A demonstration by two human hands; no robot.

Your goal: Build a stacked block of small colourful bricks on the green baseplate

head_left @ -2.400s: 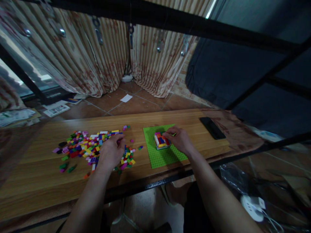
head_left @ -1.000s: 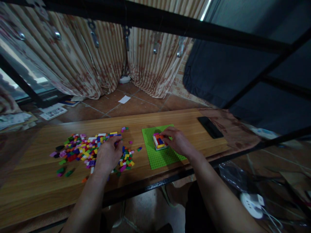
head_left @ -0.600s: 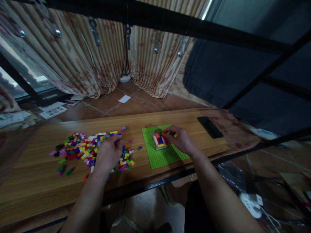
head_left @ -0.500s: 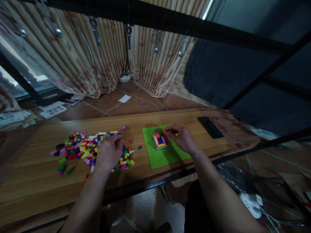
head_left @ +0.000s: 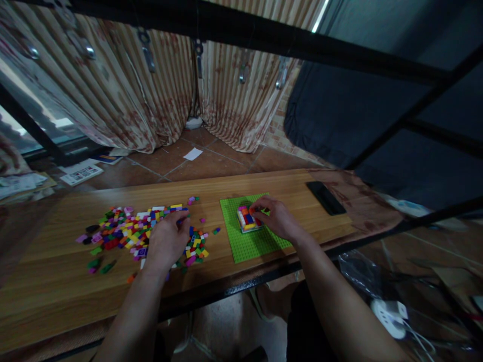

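Head view: low, blocky, multicoloured brick build [head_left: 248, 219].

Left hand [head_left: 169, 240] over loose colourful bricks [head_left: 130, 232], right hand [head_left: 278, 217] at a small multicoloured brick build [head_left: 247, 219], green baseplate [head_left: 245, 249] beneath that hand, black phone [head_left: 325, 197] to its right, wooden table [head_left: 211, 188] under both hands, striped curtains [head_left: 162, 100] beyond them.
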